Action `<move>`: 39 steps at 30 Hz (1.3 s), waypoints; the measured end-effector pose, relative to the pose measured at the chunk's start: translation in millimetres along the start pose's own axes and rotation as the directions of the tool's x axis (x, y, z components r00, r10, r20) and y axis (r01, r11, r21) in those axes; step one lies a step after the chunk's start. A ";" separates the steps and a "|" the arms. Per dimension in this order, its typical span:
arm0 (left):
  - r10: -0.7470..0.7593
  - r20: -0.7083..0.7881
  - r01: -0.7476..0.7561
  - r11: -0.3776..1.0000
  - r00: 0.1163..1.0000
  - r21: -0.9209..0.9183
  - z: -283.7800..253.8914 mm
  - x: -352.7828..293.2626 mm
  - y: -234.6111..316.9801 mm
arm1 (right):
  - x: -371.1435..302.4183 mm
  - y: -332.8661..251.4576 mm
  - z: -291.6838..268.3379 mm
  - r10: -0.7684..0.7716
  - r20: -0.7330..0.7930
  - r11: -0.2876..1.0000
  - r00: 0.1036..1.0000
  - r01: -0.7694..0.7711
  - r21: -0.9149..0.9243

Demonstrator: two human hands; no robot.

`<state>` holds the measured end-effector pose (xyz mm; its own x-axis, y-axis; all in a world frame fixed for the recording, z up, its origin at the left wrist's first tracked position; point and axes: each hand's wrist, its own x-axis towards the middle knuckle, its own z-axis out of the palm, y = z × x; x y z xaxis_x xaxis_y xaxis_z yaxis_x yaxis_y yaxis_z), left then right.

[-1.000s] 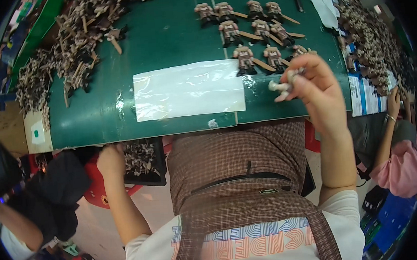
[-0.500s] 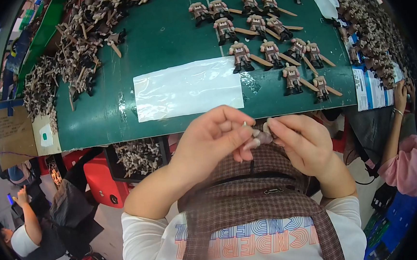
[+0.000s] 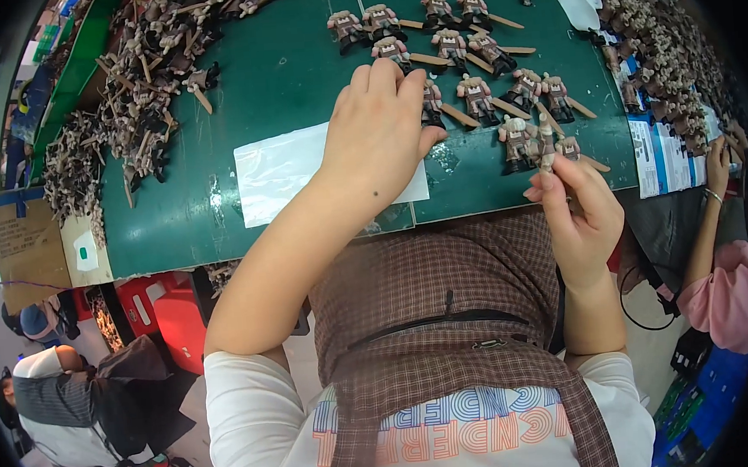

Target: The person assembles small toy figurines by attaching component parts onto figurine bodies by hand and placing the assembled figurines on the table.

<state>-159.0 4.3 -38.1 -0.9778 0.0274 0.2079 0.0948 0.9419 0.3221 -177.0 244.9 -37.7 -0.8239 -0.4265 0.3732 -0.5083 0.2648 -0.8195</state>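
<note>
My left hand (image 3: pixel 375 125) reaches over the table, back of the hand up, thumb spread away from the bent fingers. Its fingertips are by a small toy figure (image 3: pixel 391 50) in brown and beige with black feet. Another figure (image 3: pixel 430 95) shows partly between index finger and thumb. My right hand (image 3: pixel 585 214) is closed, thumb and fingers pinching a slim brown-and-beige figure part (image 3: pixel 546 145). That part is held between a standing-looking figure (image 3: pixel 519 143) and a partly covered figure (image 3: pixel 567 148). Most figures lie in loose rows with flat tan sticks.
A clear plastic sheet over white paper (image 3: pixel 279 179) lies on the green table (image 3: pixel 175 234), partly under my left forearm. Heaped figure parts (image 3: pixel 136 111) are at left, with more heaps (image 3: pixel 665 57) at right. A co-worker's hand (image 3: pixel 718 166) is at the right edge.
My hands have parted from in front of my apron, where they held a small part together. The left has moved forward over the figures; the right has moved right and forward with a part.
</note>
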 end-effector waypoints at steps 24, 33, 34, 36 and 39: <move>-0.153 0.335 0.362 0.222 0.930 -0.905 -33.1 -153.6 0.0 | 71.0 -30.7 95.1 -0.275 0.428 0.812 0.861 0.446 -0.376; -0.231 0.326 0.310 -0.102 0.917 -0.945 -36.6 -154.0 -6.9 | 69.7 -34.6 105.9 -0.260 0.456 0.807 0.851 0.451 -0.381; -0.233 0.325 0.310 -0.101 0.917 -0.945 -36.4 -154.1 -8.4 | 69.6 -35.4 104.2 -0.254 0.454 0.794 0.854 0.452 -0.407; -0.292 0.318 0.296 -0.117 0.902 -0.948 -35.2 -154.2 -10.5 | 68.9 -36.5 98.8 -0.251 0.453 0.781 0.855 0.455 -0.427; -0.366 0.256 0.254 -0.055 0.895 -0.966 -39.3 -148.4 -7.3 | 64.1 -40.1 88.8 -0.149 0.416 0.841 0.897 0.337 -0.424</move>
<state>-7.2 -19.8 -35.0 -0.9574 -0.2347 -0.1684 -0.0727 -0.3685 0.9268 -187.2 130.2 -19.6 -0.5588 -0.7821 0.2759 -0.8110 0.4460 -0.3786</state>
